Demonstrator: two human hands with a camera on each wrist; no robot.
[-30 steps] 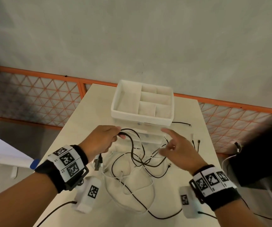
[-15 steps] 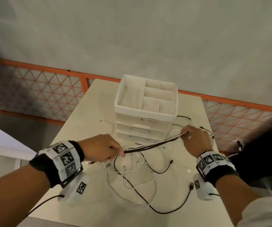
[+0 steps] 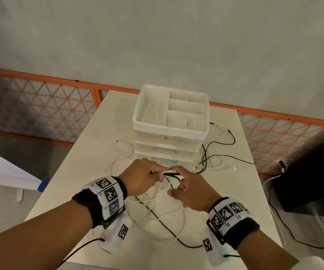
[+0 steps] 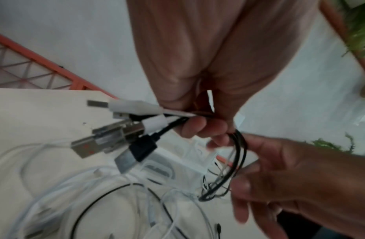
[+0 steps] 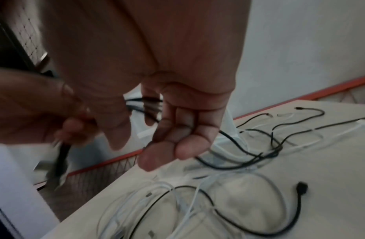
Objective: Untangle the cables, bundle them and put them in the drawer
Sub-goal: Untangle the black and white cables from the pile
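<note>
Several black and white USB cables are gathered between my two hands above the table. My left hand grips them just behind their plugs, which stick out past the fist. My right hand is close beside it, fingers curled round the black strands where they bend into a loop. The rest of the cables trail in loose coils on the table under my wrists. The white drawer unit stands just behind the hands, its drawers closed as far as I can see.
A white compartment tray sits on top of the drawer unit. More black and white cable ends lie to the unit's right. A dark box stands off the table's right edge, and an orange mesh fence runs behind.
Half a second ago my right hand held the cables stretched taut to the right. It has since come back next to my left hand, and the strands now bend into a loop.
</note>
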